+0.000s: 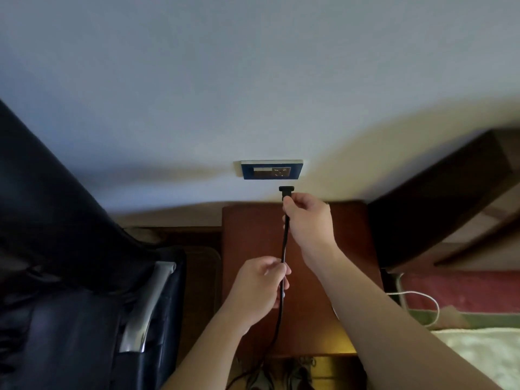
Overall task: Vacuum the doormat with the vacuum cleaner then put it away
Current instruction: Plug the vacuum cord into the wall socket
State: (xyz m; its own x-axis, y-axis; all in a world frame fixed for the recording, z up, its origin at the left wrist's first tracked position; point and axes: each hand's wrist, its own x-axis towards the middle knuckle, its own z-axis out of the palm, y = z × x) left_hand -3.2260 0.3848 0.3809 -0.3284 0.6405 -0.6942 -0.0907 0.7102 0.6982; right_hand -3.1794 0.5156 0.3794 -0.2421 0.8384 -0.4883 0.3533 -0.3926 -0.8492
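A black plug [286, 190] hangs just below a blue-framed wall socket [271, 170], apart from it. My right hand [308, 220] pinches the black power cord right behind the plug. Lower down, my left hand [260, 288] grips the same cord [284, 249], which runs down to the floor at the bottom of the view. The vacuum cleaner and the doormat are not in sight.
A reddish-brown bedside table [250, 237] stands under the socket against the white wall. A dark leather chair with a chrome arm [146, 302] fills the left. At right are a dark headboard [439, 206], a bed [478, 356] and a white cable [422, 296].
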